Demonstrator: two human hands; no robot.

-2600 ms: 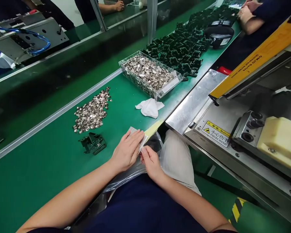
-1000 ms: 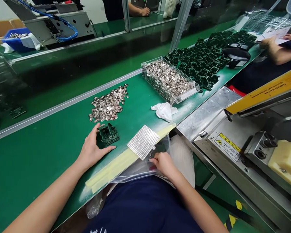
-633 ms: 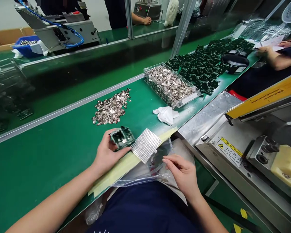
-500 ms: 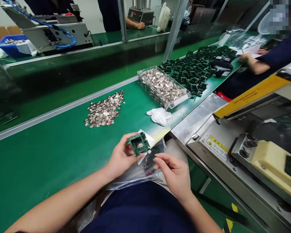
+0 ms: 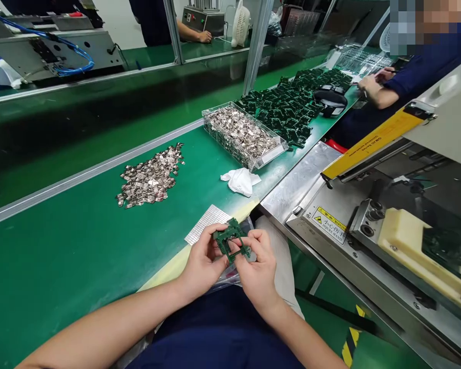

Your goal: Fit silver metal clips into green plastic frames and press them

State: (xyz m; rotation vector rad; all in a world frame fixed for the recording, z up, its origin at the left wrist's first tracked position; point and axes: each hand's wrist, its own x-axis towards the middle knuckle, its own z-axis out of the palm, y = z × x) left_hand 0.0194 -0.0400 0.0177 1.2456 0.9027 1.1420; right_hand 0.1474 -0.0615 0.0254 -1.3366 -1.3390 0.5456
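In front of my lap, my left hand (image 5: 203, 259) grips the left side of a green circuit board (image 5: 223, 239) with a square opening in it. My right hand (image 5: 256, 267) is closed at the board's right side, thumb and fingers pressed against its edge. The right fingers partly cover that edge, and anything small pinched there is hidden. Just beyond my left hand, a white sheet of small rectangular stickers (image 5: 206, 223) lies at the bench edge. Clear plastic (image 5: 230, 277) shows below the board, over my lap.
Silvery metal pieces (image 5: 149, 177) lie heaped on the green bench, with a clear box (image 5: 274, 154) of similar pieces farther right. Behind it spread many green boards (image 5: 292, 105). A crumpled white cloth (image 5: 241, 181) is nearer. A machine (image 5: 369, 225) stands right; a co-worker's arm (image 5: 380, 95) is beyond.
My right hand, apart from the board before, has come up to its right side. The board has tilted in my left hand. The sticker sheet, formerly behind the board, now shows beyond my left hand.
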